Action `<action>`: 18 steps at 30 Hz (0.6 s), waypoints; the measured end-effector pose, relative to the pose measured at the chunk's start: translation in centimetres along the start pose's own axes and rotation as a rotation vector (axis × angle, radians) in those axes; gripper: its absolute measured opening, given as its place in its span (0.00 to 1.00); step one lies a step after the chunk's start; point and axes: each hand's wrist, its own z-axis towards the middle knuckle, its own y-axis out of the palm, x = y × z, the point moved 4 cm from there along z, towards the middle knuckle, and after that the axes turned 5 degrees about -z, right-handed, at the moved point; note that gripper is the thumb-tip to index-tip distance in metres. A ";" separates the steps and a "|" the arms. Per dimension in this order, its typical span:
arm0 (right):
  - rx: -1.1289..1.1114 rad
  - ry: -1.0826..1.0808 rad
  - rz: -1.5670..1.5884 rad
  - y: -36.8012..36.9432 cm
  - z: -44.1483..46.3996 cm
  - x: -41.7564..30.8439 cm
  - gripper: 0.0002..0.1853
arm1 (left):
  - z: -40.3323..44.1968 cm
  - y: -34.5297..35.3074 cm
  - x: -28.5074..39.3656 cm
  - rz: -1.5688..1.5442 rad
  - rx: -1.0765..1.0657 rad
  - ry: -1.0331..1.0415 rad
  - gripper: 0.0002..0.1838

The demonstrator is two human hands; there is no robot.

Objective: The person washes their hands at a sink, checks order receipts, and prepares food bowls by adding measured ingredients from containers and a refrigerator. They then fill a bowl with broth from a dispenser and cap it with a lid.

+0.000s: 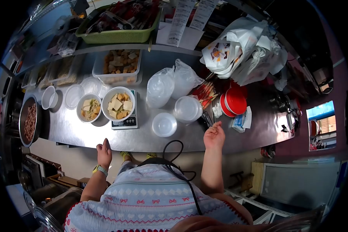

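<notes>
While a round white plastic bowl [104, 105] tops the black-fronted digital scale [125, 124], your empty left hand [104, 152] hangs loosely extended near-left of it, your empty right hand [214, 136] half-curled rightward.

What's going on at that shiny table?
Someone is standing at the table. I can't see anything held in the left hand or right hand. One bowl of food cubes sits on a scale. Another bowl with food stands just left of it.
</notes>
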 end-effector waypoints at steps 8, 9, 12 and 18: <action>0.238 -0.030 -0.030 0.1 -0.2 0.0 0.12 | -0.1 0.1 0.7 0.042 -0.020 -0.026 0.33; 0.237 -0.024 -0.037 -0.2 -0.2 0.2 0.12 | -0.2 -0.2 0.9 0.039 -0.018 -0.034 0.33; 0.033 0.042 -0.077 0.8 -0.2 1.9 0.09 | 0.1 -0.4 0.6 -0.012 -0.023 0.077 0.32; -0.304 0.220 -0.487 6.8 -5.2 10.3 0.14 | -2.4 -8.5 4.0 -0.239 0.101 -0.082 0.26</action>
